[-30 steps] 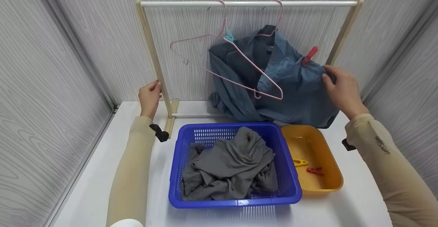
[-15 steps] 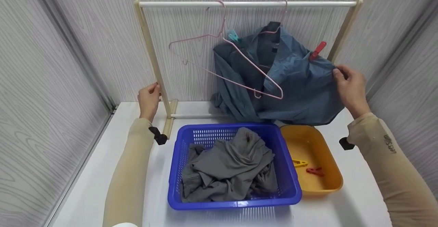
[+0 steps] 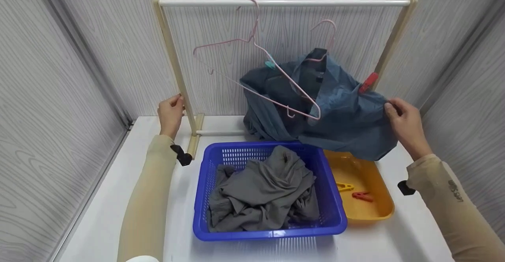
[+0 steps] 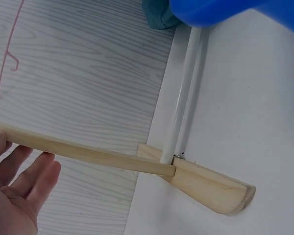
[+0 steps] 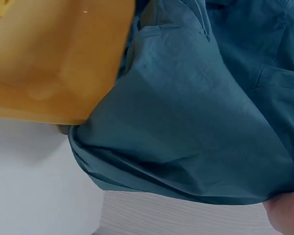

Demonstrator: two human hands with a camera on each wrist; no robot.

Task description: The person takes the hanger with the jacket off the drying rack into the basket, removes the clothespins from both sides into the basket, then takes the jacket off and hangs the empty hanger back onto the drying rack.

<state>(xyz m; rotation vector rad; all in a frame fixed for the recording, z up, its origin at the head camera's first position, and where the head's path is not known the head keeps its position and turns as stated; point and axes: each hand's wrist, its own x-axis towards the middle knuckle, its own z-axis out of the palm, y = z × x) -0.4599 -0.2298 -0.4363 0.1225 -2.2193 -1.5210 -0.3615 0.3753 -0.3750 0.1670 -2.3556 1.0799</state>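
Note:
On the left, my left hand (image 3: 170, 114) grips the wooden side post (image 4: 98, 155) of a drying rack, fingers at its edge. My right hand (image 3: 410, 126) pinches the outer edge of a blue-grey shirt (image 3: 343, 133) and stretches it to the right. Inside the shirt is a pink hanger (image 3: 334, 31), its hook below the rack's white rod (image 3: 335, 3) and apart from it. A red clothespin (image 3: 369, 82) sits on the shirt's right shoulder, and a turquoise clothespin (image 3: 270, 64) on its left. The shirt's lower corner overlaps the orange tub (image 5: 88, 58).
A bare pink hanger (image 3: 257, 13) hangs from the rod, in front of the shirt. The blue basket (image 3: 270, 235) holds a crumpled grey garment (image 3: 264, 191). In the tub lie a yellow clothespin (image 3: 345, 186) and a red one (image 3: 363, 196). Wood-patterned panels enclose the table.
The shirt's hanger has come off the rod and dropped below it. My right hand has moved right and down with the shirt, whose hem now covers the tub's back edge. The left hand stays put.

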